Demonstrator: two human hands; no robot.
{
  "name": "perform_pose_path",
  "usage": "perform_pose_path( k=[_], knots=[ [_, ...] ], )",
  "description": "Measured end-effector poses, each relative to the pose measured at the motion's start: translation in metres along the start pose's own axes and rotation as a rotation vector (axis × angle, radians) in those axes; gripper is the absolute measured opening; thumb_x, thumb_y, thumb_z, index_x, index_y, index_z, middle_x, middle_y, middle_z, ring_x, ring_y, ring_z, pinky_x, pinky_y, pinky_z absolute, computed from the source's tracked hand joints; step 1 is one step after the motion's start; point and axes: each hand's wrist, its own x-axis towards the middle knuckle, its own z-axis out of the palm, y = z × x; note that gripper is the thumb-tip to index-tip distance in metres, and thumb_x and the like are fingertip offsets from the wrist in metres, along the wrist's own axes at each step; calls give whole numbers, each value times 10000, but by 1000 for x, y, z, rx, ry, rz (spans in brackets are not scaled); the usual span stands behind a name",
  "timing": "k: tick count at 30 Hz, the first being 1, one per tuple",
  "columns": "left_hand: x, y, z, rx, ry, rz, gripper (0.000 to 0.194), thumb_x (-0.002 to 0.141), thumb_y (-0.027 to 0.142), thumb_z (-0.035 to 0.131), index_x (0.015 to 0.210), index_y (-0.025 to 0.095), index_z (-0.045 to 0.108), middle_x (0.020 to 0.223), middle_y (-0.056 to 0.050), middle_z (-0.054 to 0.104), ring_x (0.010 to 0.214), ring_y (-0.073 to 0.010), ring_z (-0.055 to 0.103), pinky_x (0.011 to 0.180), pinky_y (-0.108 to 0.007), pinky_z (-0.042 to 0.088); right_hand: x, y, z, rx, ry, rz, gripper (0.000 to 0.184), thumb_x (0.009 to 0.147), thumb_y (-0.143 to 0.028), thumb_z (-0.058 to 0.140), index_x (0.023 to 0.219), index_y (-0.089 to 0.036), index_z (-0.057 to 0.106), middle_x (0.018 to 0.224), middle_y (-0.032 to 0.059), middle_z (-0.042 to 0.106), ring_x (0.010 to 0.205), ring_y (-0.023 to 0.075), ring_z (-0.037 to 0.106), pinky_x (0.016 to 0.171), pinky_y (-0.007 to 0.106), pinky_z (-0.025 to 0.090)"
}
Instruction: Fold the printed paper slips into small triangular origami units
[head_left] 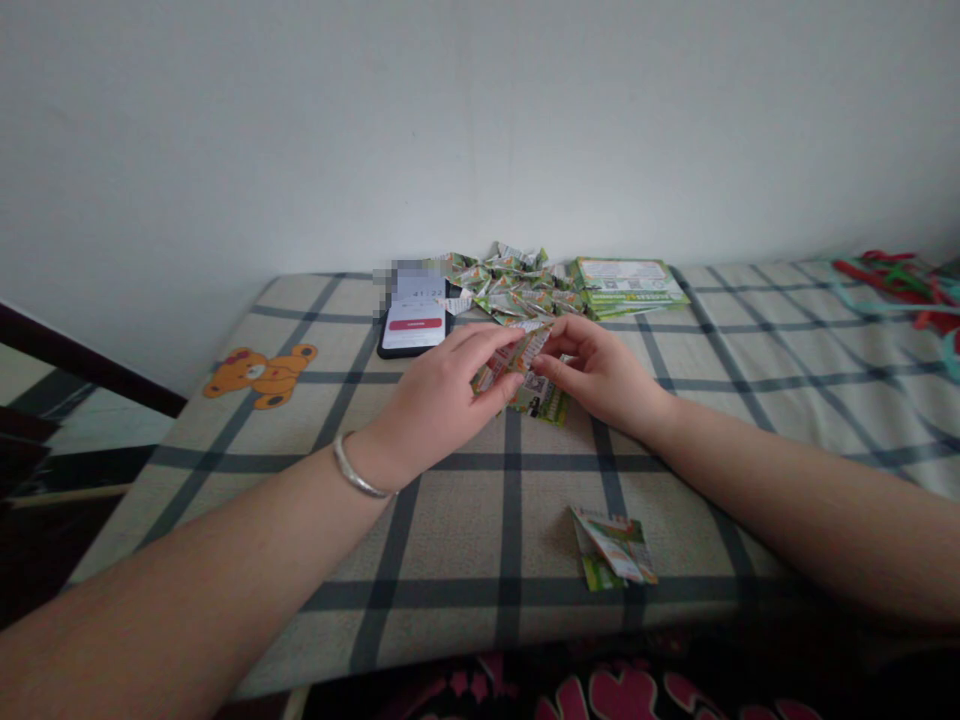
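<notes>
Near the middle of the table, my left hand (457, 375) and my right hand (592, 365) hold a piece of printed green and white folded paper (531, 347) between thumbs and fingers. Below the fingers a greener printed part (546, 400) shows; whether it belongs to the same piece I cannot tell. Behind my hands lies a heap of folded paper pieces (517, 285) with the same print. One more folded piece (615, 548) rests alone near the table's front edge. A silver bangle is on my left wrist.
A phone (414, 310) with a lit screen lies left of the heap. To its right is a flat stack of green printed sheets (630, 285). A teddy bear picture (262, 376) marks the checked tablecloth (450, 540). Red and green items (892, 280) lie far right. A wall stands behind.
</notes>
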Motion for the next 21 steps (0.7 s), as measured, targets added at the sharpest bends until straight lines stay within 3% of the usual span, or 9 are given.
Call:
perform_pose_path(
  k=[4, 9, 15, 21],
  knots=[
    [-2, 0, 2, -31, -25, -80, 515, 854, 266, 661, 1330, 171, 490, 1290, -96, 622, 1053, -211, 660, 946, -398, 556, 0, 1, -1, -32, 19, -10, 149, 842, -317, 645, 905, -212, 559, 894, 22, 663, 838, 155, 639, 697, 287, 508],
    [-3, -1, 4, -71, -49, -106, 633, 824, 300, 702, 1382, 162, 437, 1375, -121, 569, 1216, -249, 588, 1035, -420, 508, 1, -1, -1, -51, 32, -19, 143, 844, -311, 645, 912, -211, 569, 892, 18, 663, 829, 150, 642, 648, 263, 497],
    [-1, 1, 6, 28, -54, -72, 537, 822, 223, 675, 1322, 134, 498, 1321, -107, 609, 1202, -222, 595, 1059, -376, 489, -2, -8, 0, -170, 5, -86, 110, 843, -262, 630, 918, -208, 570, 872, 10, 648, 783, 132, 631, 544, 220, 465],
    [-1, 2, 8, -59, -47, -112, 488, 856, 250, 626, 1312, 127, 502, 1283, -112, 630, 1113, -211, 646, 992, -368, 530, -4, -12, 1, -227, -3, -111, 183, 818, -248, 649, 976, -209, 564, 932, 21, 658, 820, 142, 644, 559, 220, 483]
  ],
)
